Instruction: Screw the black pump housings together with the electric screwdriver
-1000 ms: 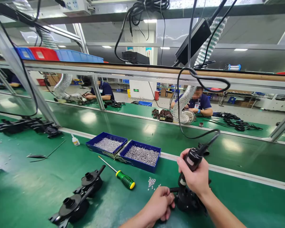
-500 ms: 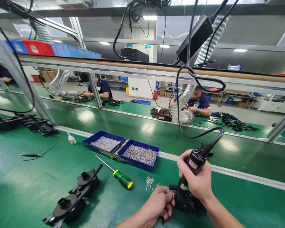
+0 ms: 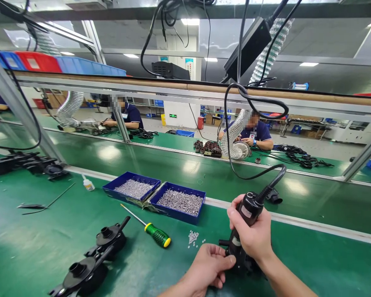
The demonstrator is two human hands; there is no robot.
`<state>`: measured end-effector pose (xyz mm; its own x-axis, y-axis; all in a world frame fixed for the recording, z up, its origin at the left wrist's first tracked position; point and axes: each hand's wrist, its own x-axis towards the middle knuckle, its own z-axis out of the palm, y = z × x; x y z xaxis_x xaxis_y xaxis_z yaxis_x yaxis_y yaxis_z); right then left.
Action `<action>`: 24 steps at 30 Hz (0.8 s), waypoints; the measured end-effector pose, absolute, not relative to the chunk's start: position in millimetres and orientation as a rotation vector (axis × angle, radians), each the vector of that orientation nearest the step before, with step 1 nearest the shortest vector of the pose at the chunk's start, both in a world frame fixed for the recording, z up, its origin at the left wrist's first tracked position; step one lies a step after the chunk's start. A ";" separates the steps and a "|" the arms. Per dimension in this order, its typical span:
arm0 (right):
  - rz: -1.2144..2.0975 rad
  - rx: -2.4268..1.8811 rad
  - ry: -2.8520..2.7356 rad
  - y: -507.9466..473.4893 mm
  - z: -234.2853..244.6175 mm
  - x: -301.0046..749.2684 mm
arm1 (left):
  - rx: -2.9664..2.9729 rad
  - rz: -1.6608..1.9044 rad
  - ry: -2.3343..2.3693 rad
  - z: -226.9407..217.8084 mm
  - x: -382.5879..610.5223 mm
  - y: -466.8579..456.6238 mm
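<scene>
My right hand (image 3: pixel 253 231) is wrapped round a black corded electric screwdriver (image 3: pixel 247 210), held upright with its tip down at a black plastic housing (image 3: pixel 244 266). Its tip is hidden among the black parts. Low on the left side of that housing, my left hand (image 3: pixel 208 264) is closed, thumb and fingers pinching its edge. Small white washers (image 3: pixel 193 237) lie loose just beyond my left hand. Further left rests a green-and-yellow screwdriver (image 3: pixel 157 235). Two more black housings, one nearer (image 3: pixel 83 272) and one farther (image 3: pixel 109 237), sit at the left front.
Two blue trays, left (image 3: pixel 131 185) and right (image 3: pixel 177 202), hold small metal parts and screws. A green conveyor belt (image 3: pixel 160 159) runs behind, carrying a black part (image 3: pixel 274 197). A small bottle (image 3: pixel 88 183) stands left. The tool's cable (image 3: pixel 235 165) hangs overhead. Co-workers sit across.
My left thumb has extended rightward against the housing's edge. The black part on the belt shows more clearly beside the cable. My right hand keeps its grip; the view has shifted slightly.
</scene>
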<state>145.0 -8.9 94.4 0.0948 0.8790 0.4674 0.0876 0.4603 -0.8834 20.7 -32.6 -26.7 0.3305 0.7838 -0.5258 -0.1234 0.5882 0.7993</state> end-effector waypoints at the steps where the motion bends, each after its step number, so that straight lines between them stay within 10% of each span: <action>1: 0.719 -0.943 -1.358 -9.0 93.8 145.9 | 0.754 0.675 1.114 -25.2 23.0 -31.8; 13: 0.765 -0.745 -1.313 4.0 89.2 147.8 | 0.837 0.386 1.226 16.5 21.8 4.6; 20: 1.373 -0.473 -1.535 25.2 93.5 153.4 | 0.801 0.392 1.255 5.9 26.3 8.2; 24: 0.821 -0.923 -1.368 21.7 88.8 134.6 | 0.828 0.401 1.200 -3.0 26.9 12.4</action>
<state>134.6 21.7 88.8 0.0491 0.9005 0.4322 0.0428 0.4304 -0.9016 26.9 12.4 -3.0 0.3409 0.6742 -0.6552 0.1443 0.6511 0.7451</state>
